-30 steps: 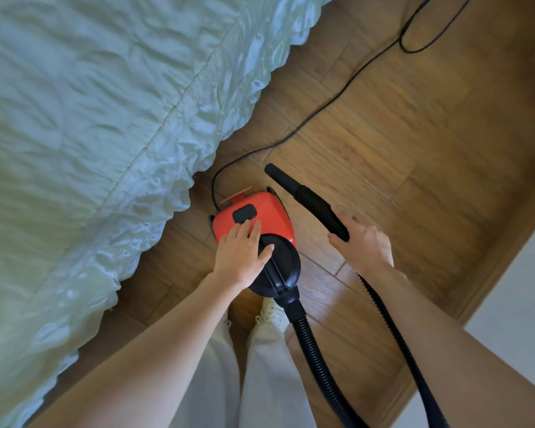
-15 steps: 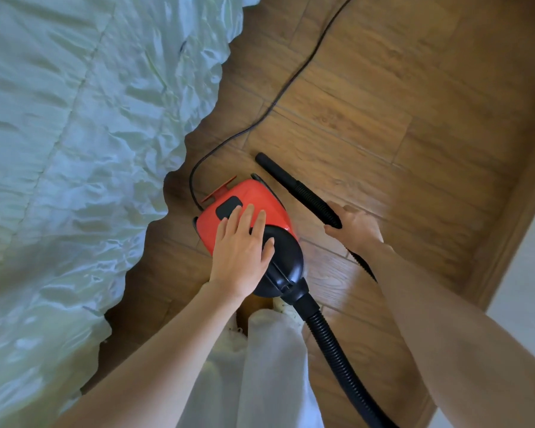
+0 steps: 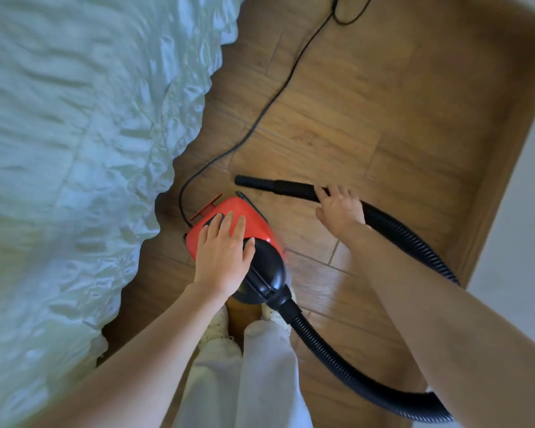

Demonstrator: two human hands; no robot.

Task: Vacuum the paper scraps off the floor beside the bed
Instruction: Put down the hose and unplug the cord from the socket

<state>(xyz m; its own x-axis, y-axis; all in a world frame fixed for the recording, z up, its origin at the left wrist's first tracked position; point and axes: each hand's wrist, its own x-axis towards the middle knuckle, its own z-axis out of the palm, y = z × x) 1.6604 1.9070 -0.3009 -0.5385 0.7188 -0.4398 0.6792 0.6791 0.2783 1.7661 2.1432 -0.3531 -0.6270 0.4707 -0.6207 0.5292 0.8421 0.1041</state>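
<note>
A small red and black vacuum cleaner (image 3: 260, 225) stands on the wooden floor (image 3: 368, 125) beside the bed (image 3: 74, 134). My left hand (image 3: 224, 251) rests flat on its top, fingers straight over the black switch area. My right hand (image 3: 340, 208) grips the black hose near its nozzle (image 3: 260, 183), which lies low and points left toward the bed. The ribbed hose (image 3: 408, 239) loops from my right hand around to the vacuum's rear. No paper scraps show in this view.
The black power cord (image 3: 278, 94) runs from the vacuum across the floor to the top edge. The bed's pale green ruffled cover fills the left. A white wall with a wooden skirting (image 3: 507, 156) borders the right. My feet and pale trousers (image 3: 244, 366) are below the vacuum.
The nozzle has swung from pointing up-left to lying nearly level, pointing left. My right hand moved right with it. My left hand stays on the vacuum. The view shifted.
</note>
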